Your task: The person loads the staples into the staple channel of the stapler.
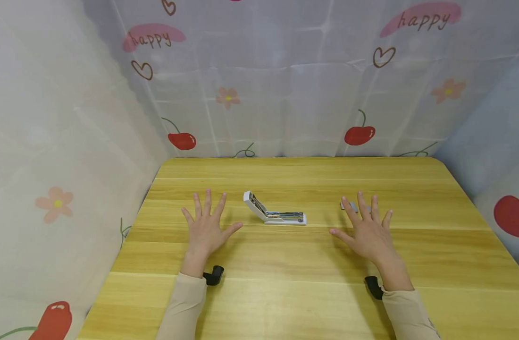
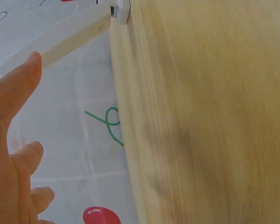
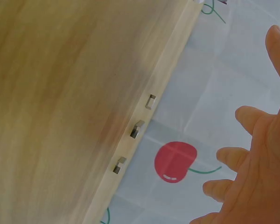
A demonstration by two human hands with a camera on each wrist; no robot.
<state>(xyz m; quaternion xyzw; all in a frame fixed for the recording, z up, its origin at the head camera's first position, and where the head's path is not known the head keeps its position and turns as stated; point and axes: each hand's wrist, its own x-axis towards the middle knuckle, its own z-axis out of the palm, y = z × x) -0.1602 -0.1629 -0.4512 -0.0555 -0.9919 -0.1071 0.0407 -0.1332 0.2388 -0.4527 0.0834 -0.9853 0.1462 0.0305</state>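
Note:
A white stapler [image 1: 287, 221] lies on the table between the hands, its top arm swung up and back toward the left, its metal staple channel exposed. To its left my left hand [image 1: 205, 230] hovers with the fingers spread, its thumb pointing toward the hinge. In the left wrist view the stapler's raised arm [image 2: 60, 39] shows behind the thumb. My right hand [image 1: 367, 233], also spread and holding nothing, is to the right of the stapler. Its fingers partly cover small grey staple strips [image 1: 350, 207] in the head view; the right wrist view shows three short staple strips [image 3: 136, 129] in a row.
The wooden table [image 1: 285, 302] has a rounded far edge backed by a printed curtain [image 1: 280, 108]. Another curtain [image 1: 72, 141] runs along the left side. Black wrist camera mounts [image 1: 214, 275] stick out on the inner side of each wrist.

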